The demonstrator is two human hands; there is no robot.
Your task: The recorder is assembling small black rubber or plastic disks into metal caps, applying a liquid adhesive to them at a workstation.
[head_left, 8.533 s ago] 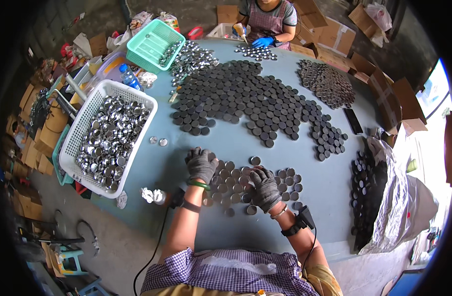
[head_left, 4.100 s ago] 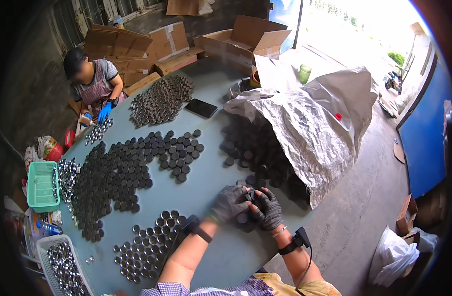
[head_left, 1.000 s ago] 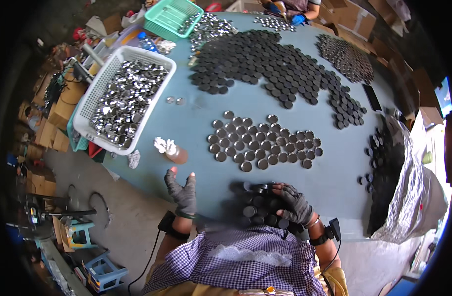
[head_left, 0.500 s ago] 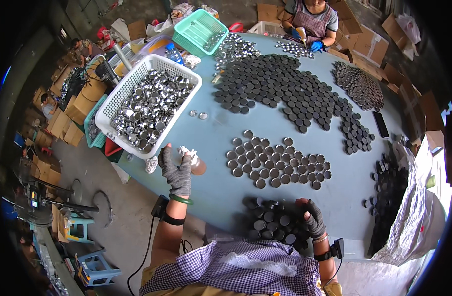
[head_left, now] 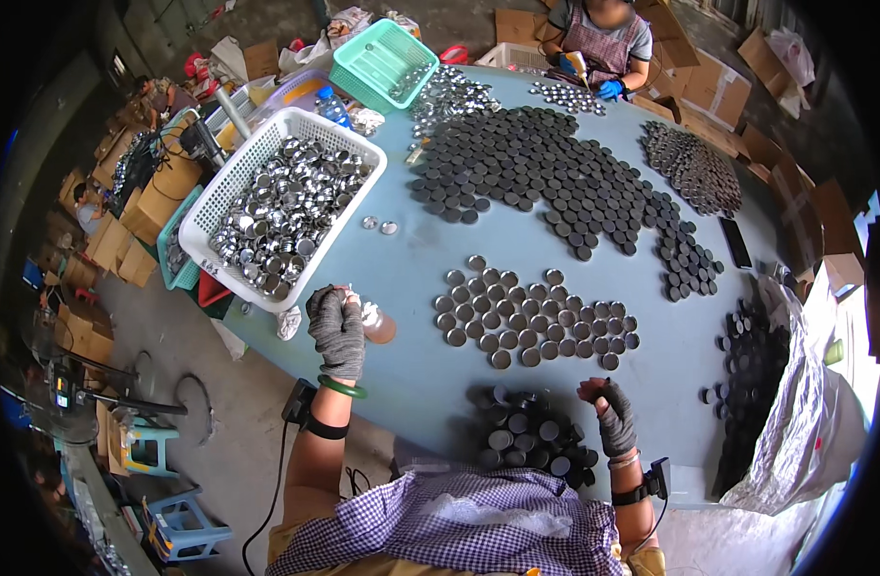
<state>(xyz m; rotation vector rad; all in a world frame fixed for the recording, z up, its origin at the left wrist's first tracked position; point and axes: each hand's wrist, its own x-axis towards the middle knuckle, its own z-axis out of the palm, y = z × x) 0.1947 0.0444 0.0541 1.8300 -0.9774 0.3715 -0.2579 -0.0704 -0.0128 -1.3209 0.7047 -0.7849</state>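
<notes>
My left hand (head_left: 337, 334), in a grey wrap with bare fingertips, is closed beside a squat pinkish bottle (head_left: 380, 327) with white cloth at its top. Its curled fingers hide whatever they may hold. My right hand (head_left: 613, 418), wrapped the same way, is open just right of a heap of black round caps (head_left: 528, 434) near the table's front edge. Nothing shows in its fingers. Ahead of both hands, several silver caps (head_left: 528, 323) lie hollow side up in a loose patch. A white basket (head_left: 356, 206) full of shiny metal caps stands beyond my left hand.
A wide field of dark discs (head_left: 536, 163) covers the table's far middle. More black caps (head_left: 742, 355) lie by a silvery sheet (head_left: 795, 413) at right. A phone-like black slab (head_left: 736, 242) rests nearby. Across the table, a blue-gloved person (head_left: 608, 48) works behind a green basket (head_left: 342, 72).
My left hand's spread fingers have curled closed near the bottle. My right hand has shifted slightly away from the black heap. The whole view has slid a little.
</notes>
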